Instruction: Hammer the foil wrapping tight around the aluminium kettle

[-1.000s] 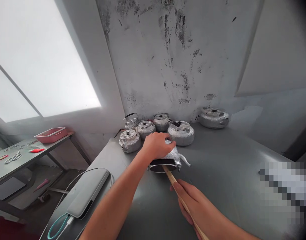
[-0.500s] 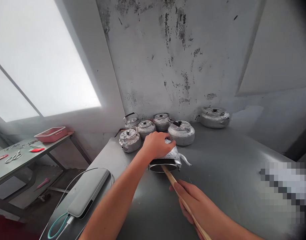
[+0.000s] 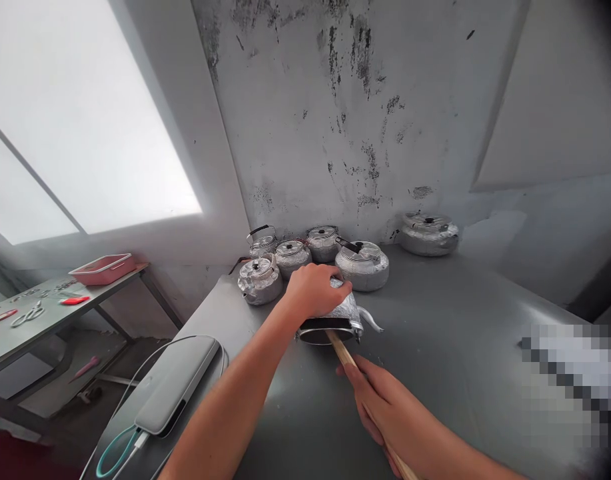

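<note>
A dented silver kettle (image 3: 345, 307) lies tipped on the grey table, its open mouth facing me and its spout pointing right. My left hand (image 3: 315, 290) is wrapped over the kettle's upper side and grips it. In my right hand (image 3: 378, 400) is a wooden stick (image 3: 342, 351), held in closed fingers. The stick's far end goes into the kettle's mouth, so its tip is hidden. Just behind stand a wide lidded kettle (image 3: 362, 270) and a smaller dented kettle (image 3: 260, 281).
Several more kettles line the wall, one kettle (image 3: 429, 235) apart at the right. A grey power bank (image 3: 178, 387) with cables lies at the table's left edge. A side table (image 3: 60, 313) holds a pink basket (image 3: 101, 269) and scissors (image 3: 29, 315).
My right hand and the stick have shifted slightly, the stick moving a little to the right within the kettle's mouth. My left hand and the kettle stay in place.
</note>
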`<act>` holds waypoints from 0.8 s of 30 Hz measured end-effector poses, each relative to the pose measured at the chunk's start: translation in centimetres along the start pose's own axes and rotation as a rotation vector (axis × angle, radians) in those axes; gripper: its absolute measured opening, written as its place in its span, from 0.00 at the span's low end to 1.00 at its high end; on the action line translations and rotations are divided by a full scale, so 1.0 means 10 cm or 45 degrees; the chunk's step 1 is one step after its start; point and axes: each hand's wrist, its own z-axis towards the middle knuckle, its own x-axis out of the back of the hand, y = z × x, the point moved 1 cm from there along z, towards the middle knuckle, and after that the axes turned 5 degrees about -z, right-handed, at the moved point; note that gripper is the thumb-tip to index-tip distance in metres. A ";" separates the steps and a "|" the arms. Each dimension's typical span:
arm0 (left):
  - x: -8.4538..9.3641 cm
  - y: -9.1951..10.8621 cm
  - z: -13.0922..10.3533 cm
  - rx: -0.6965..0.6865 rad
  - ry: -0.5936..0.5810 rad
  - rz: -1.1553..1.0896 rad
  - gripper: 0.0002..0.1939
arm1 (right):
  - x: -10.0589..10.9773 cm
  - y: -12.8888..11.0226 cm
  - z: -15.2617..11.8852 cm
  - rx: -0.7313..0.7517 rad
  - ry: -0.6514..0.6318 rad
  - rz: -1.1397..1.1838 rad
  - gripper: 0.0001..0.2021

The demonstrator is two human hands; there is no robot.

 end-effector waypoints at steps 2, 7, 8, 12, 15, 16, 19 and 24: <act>0.00 0.00 0.00 0.001 -0.002 -0.003 0.18 | 0.02 -0.03 -0.01 -0.054 -0.037 -0.015 0.18; -0.01 -0.01 0.01 -0.012 -0.008 -0.012 0.18 | 0.04 -0.02 0.00 -0.034 -0.038 -0.006 0.17; -0.01 -0.01 0.01 -0.015 -0.008 -0.010 0.18 | 0.04 -0.01 0.00 -0.035 -0.036 -0.011 0.17; -0.01 -0.01 0.01 -0.004 -0.017 -0.001 0.19 | 0.04 0.02 0.03 -0.045 -0.054 -0.028 0.19; 0.00 0.00 0.01 0.004 -0.022 0.001 0.19 | 0.03 0.04 0.04 -0.007 -0.025 0.023 0.20; 0.00 0.00 0.01 0.001 -0.021 0.001 0.19 | 0.03 0.04 0.04 0.014 -0.002 0.041 0.21; -0.01 -0.01 0.00 -0.012 -0.009 0.000 0.18 | 0.02 0.03 0.02 0.018 0.010 0.014 0.21; -0.01 0.00 0.01 0.003 0.000 -0.005 0.18 | 0.04 0.01 0.01 0.016 0.005 -0.022 0.18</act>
